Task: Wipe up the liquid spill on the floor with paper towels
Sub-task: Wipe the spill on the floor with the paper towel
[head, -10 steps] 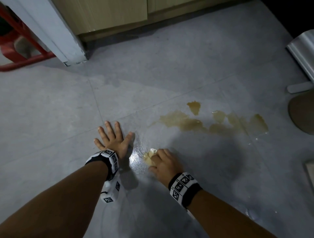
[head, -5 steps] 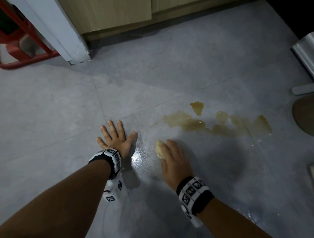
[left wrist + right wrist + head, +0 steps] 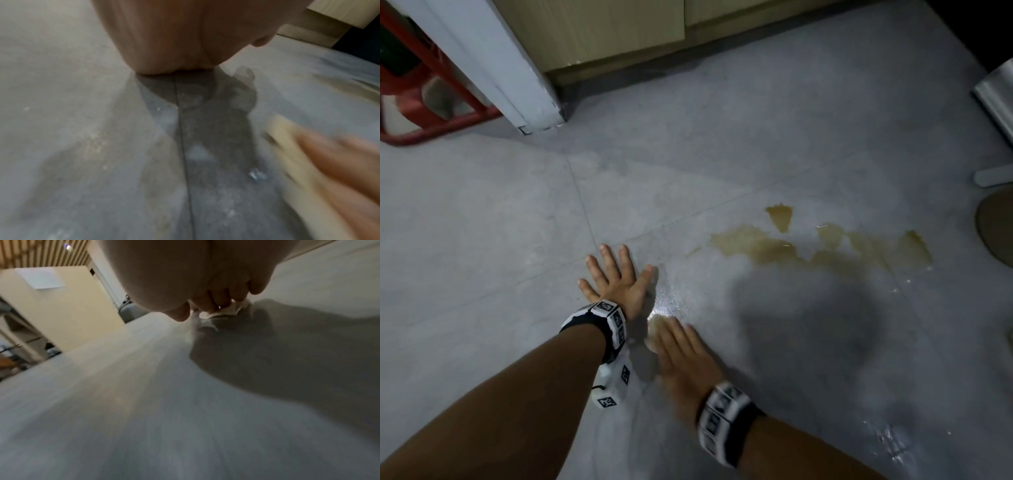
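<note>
Grey floor (image 3: 482, 212) is pressed by the flat, spread left hand (image 3: 616, 279); a stained paper towel (image 3: 654, 329) is pinned under the right hand (image 3: 683, 356), with the brown spill (image 3: 808, 246) beyond.

Dim indoor light w/ a bright glare patch on the wet floor (image 3: 667, 301); your big soft shadow falls right. Both wrist views motion-blurred, right hand (image 3: 337, 162) smeared; head view edges bend.

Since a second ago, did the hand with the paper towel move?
Yes. The right hand slid the paper towel back toward the person, away from the brown spill, and now sits nearer the left hand.
</note>
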The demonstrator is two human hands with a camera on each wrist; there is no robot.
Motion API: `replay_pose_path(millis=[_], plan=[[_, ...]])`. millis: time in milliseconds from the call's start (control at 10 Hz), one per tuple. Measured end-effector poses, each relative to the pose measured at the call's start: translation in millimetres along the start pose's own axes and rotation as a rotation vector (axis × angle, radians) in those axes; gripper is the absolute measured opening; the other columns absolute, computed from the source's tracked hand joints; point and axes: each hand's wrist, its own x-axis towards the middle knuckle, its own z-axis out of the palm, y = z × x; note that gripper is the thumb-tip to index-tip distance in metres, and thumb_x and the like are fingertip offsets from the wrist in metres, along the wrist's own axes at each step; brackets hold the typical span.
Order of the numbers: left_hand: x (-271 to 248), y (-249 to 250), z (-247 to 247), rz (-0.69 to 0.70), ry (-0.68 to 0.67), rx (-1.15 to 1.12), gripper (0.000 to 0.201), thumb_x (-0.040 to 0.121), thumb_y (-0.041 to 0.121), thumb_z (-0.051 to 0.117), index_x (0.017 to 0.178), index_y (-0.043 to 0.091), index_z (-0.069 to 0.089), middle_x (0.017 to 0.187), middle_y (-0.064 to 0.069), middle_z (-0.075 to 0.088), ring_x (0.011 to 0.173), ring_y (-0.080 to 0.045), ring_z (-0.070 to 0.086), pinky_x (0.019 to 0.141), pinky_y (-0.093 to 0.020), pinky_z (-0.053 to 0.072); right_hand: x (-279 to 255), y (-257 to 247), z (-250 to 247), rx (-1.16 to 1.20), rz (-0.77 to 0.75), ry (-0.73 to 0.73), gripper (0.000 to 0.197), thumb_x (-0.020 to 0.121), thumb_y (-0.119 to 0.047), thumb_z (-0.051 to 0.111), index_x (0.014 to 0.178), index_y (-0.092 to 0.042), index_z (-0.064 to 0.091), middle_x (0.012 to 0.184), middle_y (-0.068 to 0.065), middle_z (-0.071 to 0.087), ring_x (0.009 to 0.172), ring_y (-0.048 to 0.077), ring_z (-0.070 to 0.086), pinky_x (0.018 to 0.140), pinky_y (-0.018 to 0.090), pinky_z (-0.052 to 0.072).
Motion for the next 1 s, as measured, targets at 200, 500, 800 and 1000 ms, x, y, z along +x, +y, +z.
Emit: replay_pose_path(millis=[200,500,800,1000], plan=[[6.3,-7.9,2.1,0.047,0.012,-0.013,0.096,0.077,0.079,0.003,0.157,0.028,-0.009,0.163,-0.003,-0.025,0.148,-0.03,-0.026,0.11,-0.06,-0.022,6.7,67.2,-25.8,0.002,0.211,0.058,0.073,0.089,-0.037,0.043,0.149,0.0,0.025,0.159,0.016,0.014,0.145,0.036,0.019,0.115,0.05,0.014],[6.0,-6.6,-0.2,0.002,-0.057,0.005,0.075,0.097,0.068,0.019,0.155,0.035,-0.015,0.157,0.0,-0.038,0.144,-0.027,-0.036,0.115,-0.057,-0.019,14.7,-3.9,-24.3,0.09,0.078,-0.062,0.072,0.095,-0.038,0.031,0.153,-0.003,0.004,0.16,0.016,-0.002,0.148,0.033,0.001,0.119,0.048,0.008],[11.5,-10.9,7.5,0.055,0.038,0.016,0.102,0.073,0.085,0.005,0.158,0.029,-0.008,0.163,-0.004,-0.024,0.148,-0.03,-0.025,0.11,-0.061,-0.021,23.7,81.5,-45.8,0.115,0.405,0.072,0.078,0.097,-0.037,0.038,0.152,-0.002,-0.005,0.16,0.013,-0.015,0.147,0.031,-0.013,0.12,0.045,-0.005],[0.6,-0.6,6.2,0.0,0.096,0.044,0.08,0.096,0.068,0.029,0.159,0.03,-0.004,0.164,-0.004,-0.021,0.149,-0.03,-0.022,0.117,-0.061,-0.011,7.9,19.3,-32.2,0.108,0.209,-0.019,0.077,0.098,-0.034,0.038,0.152,-0.007,-0.009,0.159,0.008,-0.02,0.146,0.029,-0.018,0.119,0.045,-0.006]])
